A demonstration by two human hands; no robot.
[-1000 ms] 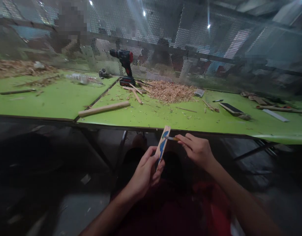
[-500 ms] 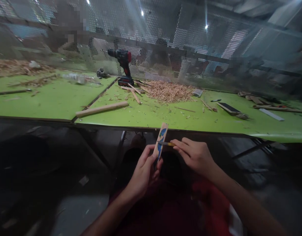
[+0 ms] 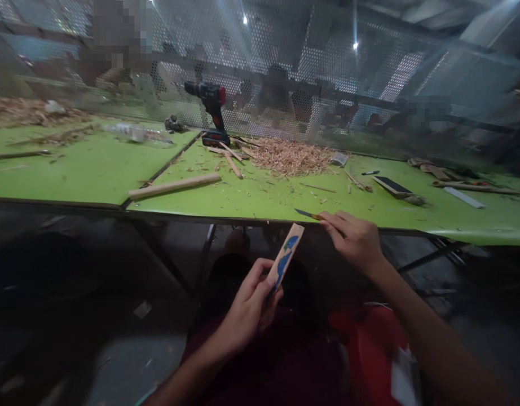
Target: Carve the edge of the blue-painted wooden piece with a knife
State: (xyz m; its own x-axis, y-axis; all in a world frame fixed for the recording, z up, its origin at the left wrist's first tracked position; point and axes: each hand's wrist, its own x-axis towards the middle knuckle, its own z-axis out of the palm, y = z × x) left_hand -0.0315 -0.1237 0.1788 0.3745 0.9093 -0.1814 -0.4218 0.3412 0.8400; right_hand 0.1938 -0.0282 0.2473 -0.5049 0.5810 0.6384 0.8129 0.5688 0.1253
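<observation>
Remotely, I had the left hand [image 3: 250,303] gripping the painted strip [image 3: 286,255], long axis slanting away rightward; to its right, the right hand [image 3: 356,238] pinched the knife [image 3: 308,214], blade apart.

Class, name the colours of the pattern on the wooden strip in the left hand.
Blue with a little green, on the pale wooden strip; head view.
</observation>
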